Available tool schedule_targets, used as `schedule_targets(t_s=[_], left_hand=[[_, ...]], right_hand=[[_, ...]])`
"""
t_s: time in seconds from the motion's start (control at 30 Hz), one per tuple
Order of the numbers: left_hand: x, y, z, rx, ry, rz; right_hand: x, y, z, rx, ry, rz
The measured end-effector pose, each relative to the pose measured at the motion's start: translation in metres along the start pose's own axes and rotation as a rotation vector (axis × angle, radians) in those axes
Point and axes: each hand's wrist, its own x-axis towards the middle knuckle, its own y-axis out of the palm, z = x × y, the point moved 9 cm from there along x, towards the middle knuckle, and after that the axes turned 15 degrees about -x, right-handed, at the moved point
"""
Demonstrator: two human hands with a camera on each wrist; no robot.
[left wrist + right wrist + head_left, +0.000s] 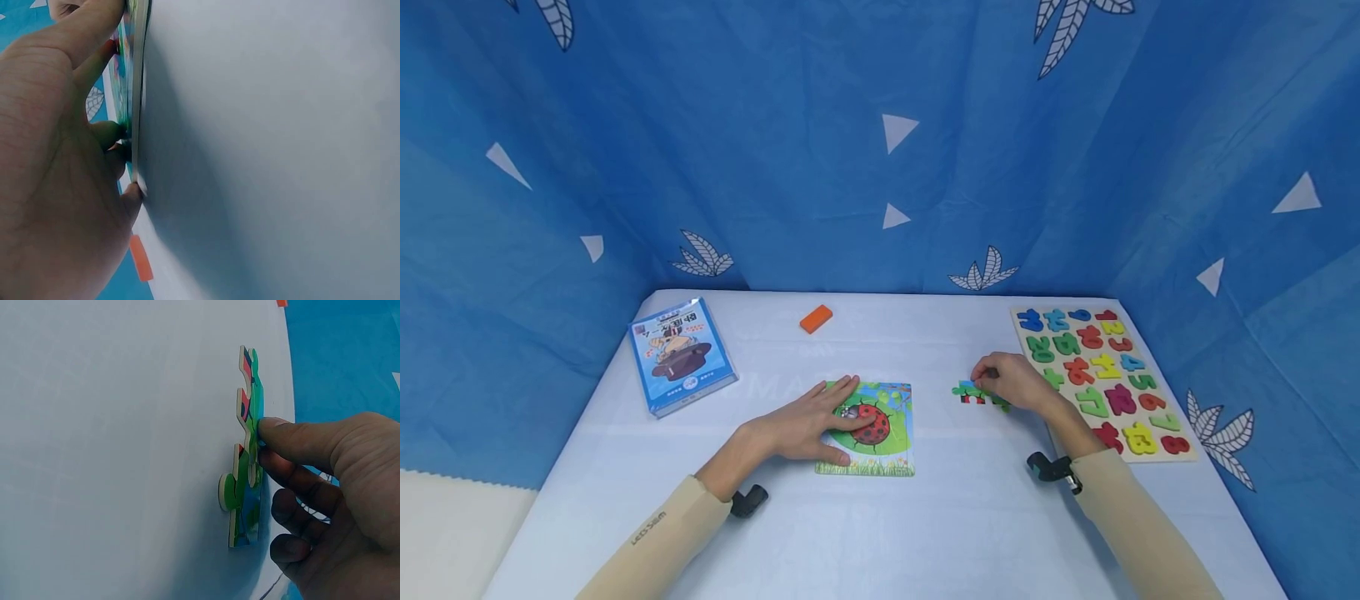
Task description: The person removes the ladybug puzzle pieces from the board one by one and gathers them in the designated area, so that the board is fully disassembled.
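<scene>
A square ladybug puzzle board [891,446] lies flat on the table. My left hand [808,421] rests on its left part with fingers spread, covering some of the picture. The board's thin edge [139,94] shows beside the fingers in the left wrist view. To the right, several green, blue and red puzzle pieces [972,398] lie joined in a small strip. My right hand [1017,382] pinches a piece of this strip [244,494] between thumb and index finger, the other fingers curled. Fingers partly hide the strip in the head view.
A blue game box [685,358] lies at the left. Toward the back is an orange block [816,318]. A number puzzle board [1078,398] with colourful digits lies at the right, close to my right forearm. Blue cloth [850,167] hangs behind the white table [880,542].
</scene>
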Motion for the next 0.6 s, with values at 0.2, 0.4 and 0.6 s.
schedule_targets(t_s=[0.2, 0.4, 0.6], left_hand=[[-0.0002, -0.0004, 0.0002, -0.003, 0.006, 0.000], [-0.0004, -0.0007, 0.0003, 0.003, 0.007, -0.003], [-0.0006, 0.0000, 0.0014, 0.003, 0.003, -0.009]], right_hand=[[-0.0003, -0.0004, 0.0006, -0.002, 0.002, 0.001], [0.0002, 0.0006, 0.0000, 0.004, 0.006, 0.007], [-0.0012, 0.0007, 0.0001, 0.007, 0.010, 0.009]])
